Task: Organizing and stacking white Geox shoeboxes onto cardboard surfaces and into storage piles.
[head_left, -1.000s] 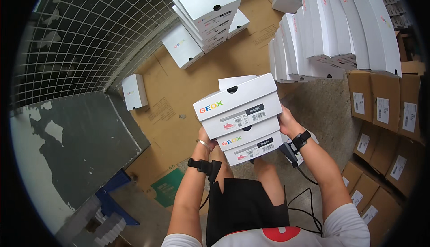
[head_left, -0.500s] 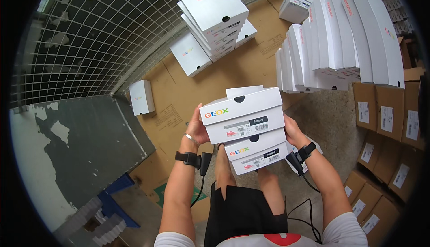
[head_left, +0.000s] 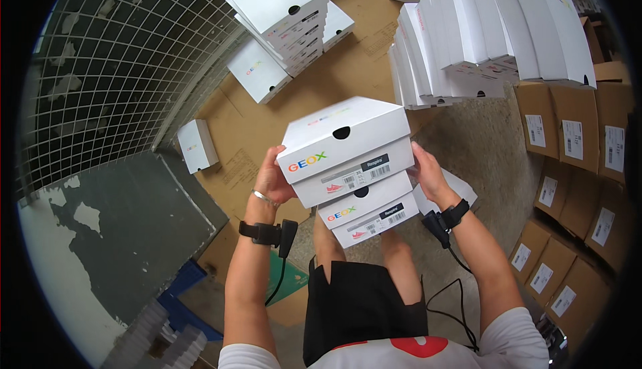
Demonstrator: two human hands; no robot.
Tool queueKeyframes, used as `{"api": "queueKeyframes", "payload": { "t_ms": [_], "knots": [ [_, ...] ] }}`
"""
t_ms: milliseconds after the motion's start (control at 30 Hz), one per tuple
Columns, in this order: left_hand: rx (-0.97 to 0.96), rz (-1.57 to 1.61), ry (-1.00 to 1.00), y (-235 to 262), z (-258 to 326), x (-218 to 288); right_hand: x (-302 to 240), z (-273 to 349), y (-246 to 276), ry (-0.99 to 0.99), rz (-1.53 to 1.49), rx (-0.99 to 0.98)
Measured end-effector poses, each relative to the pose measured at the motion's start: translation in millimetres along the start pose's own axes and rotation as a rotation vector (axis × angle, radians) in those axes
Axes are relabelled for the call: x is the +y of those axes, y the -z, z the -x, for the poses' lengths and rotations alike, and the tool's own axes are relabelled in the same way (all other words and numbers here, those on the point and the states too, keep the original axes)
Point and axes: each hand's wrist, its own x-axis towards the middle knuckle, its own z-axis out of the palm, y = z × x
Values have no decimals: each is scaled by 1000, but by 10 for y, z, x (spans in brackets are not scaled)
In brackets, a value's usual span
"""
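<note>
Cardboard floor; two white shoeboxes in hands.

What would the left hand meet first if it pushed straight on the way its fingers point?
The left hand already presses the side of the upper white cardboard shoebox it carries; pushing on meets that box at once.

- Storeroom or warehouse for footwear — stacks of white shoe boxes ahead of the hands.
- Brown labelled cartons right of the right hand.
- Wire mesh partition and flattened cardboard flooring beyond the left hand.
</note>
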Motion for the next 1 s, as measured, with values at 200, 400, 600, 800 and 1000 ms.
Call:
{"api": "queueKeyframes", "payload": {
  "t_ms": [200,400,600,800,1000],
  "knots": [
    [-141,-348,-358,-848,295,37,-351,342,234,262,-270,-155],
    [-62,-524,-350,-1655,591,-448,-301,937,861,81,-489,-271],
    [69,-670,-73,-2188,642,-1374,-31,1808,1753,66,-456,-158],
    [54,-586,-274,-2215,415,-2103,298,2070,2342,-11,-340,-157],
    [-9,-877,-302,-2217,315,-2728,645,2104,2422,145,-560,153]
  ]
}}
